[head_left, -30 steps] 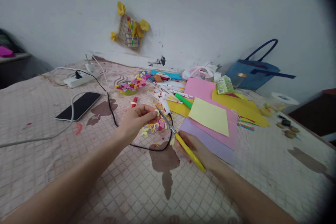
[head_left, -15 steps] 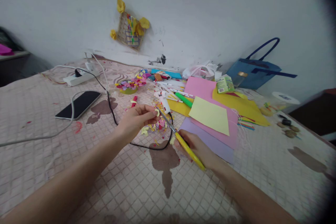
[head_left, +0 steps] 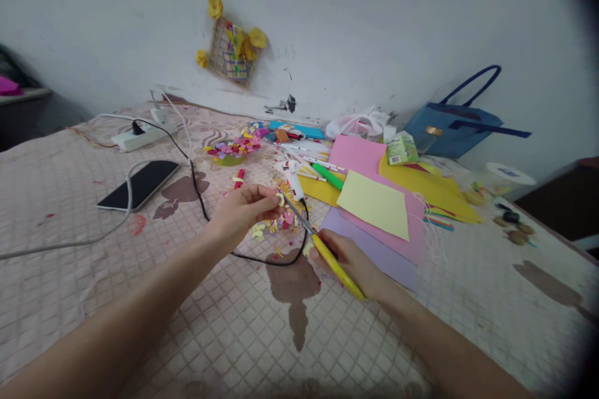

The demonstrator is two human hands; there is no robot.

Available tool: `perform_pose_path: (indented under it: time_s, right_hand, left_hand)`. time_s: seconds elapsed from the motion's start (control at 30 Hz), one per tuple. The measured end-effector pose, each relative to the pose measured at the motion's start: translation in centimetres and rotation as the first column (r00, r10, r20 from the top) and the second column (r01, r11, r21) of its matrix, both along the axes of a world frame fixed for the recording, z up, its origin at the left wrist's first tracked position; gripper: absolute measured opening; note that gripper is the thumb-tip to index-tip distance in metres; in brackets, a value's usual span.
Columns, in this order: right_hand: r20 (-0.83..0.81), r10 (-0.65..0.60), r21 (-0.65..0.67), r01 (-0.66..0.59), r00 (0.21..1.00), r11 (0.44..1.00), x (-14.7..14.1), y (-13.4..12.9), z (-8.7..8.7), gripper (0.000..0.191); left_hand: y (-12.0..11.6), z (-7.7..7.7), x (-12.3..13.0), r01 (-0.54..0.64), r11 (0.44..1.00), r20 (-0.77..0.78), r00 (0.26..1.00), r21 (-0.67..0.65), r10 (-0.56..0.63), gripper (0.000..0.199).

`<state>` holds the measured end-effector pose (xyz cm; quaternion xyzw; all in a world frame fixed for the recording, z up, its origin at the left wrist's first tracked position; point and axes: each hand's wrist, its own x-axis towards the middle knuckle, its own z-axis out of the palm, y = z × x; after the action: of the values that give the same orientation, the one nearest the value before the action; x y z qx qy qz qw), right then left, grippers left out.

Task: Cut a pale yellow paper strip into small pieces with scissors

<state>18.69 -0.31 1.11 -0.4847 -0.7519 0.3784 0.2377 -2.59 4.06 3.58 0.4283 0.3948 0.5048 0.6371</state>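
Between the thumb and fingers of my left hand (head_left: pixel 248 209) is a small pale yellow paper piece (head_left: pixel 281 200). My right hand (head_left: pixel 344 257) is wrapped round the yellow handles of a pair of scissors (head_left: pixel 334 265). The scissor blades point up and left, their tips at the paper piece. Below and behind my hands lie colourful paper scraps (head_left: pixel 285 221). A white glue gun (head_left: pixel 292 179) rests just beyond the blades, its black cord looping under my hands. A red object with a pale strip (head_left: pixel 239 178) lies behind my left hand.
Pale yellow sheet (head_left: pixel 374 206), pink sheet (head_left: pixel 355 153) and purple sheet (head_left: pixel 374 249) overlap on the right. A phone (head_left: pixel 140 185) and a power strip (head_left: pixel 143 136) are left. A dish of paper cutouts (head_left: pixel 229 159) and a blue bag (head_left: pixel 453 128) stand farther back.
The view has shifted very slightly. Both hands keep nearly the same place, with the scissor tips still at the small paper piece.
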Motion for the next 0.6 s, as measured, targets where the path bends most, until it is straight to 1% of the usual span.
perform_pose_path:
  time_s: [0.2,0.3,0.37,0.43,0.5,0.53,0.6]
  right_hand:
    - [-0.037,-0.015,-0.025,0.014,0.999,1.0,0.0,0.0,-0.2,0.028]
    - [-0.105,-0.035,-0.065,0.028,0.994,0.997,-0.2,0.0,0.2,0.033]
    - [-0.177,-0.062,-0.129,0.04,0.982,0.991,-0.3,-0.1,0.5,0.037]
    - [-0.234,-0.099,-0.203,0.051,0.967,0.978,-0.4,-0.1,0.9,0.04]
    - [-0.256,-0.141,-0.274,0.069,0.956,0.959,-0.4,0.0,1.3,0.042]
    - [-0.256,-0.161,-0.302,0.08,0.953,0.95,-0.4,0.0,1.4,0.042]
    - [-0.248,-0.184,-0.337,0.093,0.951,0.937,-0.4,0.0,1.6,0.042]
  left_hand:
    - [-0.1,0.1,0.1,-0.003,1.0,0.001,1.0,0.004,0.003,0.015]
    - [0.0,0.0,0.0,0.0,1.0,-0.017,1.0,0.011,0.0,0.016]
    - [0.3,-0.1,-0.3,0.01,0.999,-0.059,0.998,0.035,-0.008,0.016]
    - [0.8,-0.2,-1.0,0.048,0.996,-0.162,0.986,0.073,-0.036,0.015]
    - [1.3,-0.2,-1.8,0.155,0.982,-0.346,0.932,0.109,-0.109,0.014]
    - [1.5,-0.3,-2.3,0.225,0.967,-0.433,0.888,0.119,-0.154,0.012]
    - [1.8,-0.4,-3.0,0.342,0.931,-0.599,0.775,0.13,-0.201,0.008]
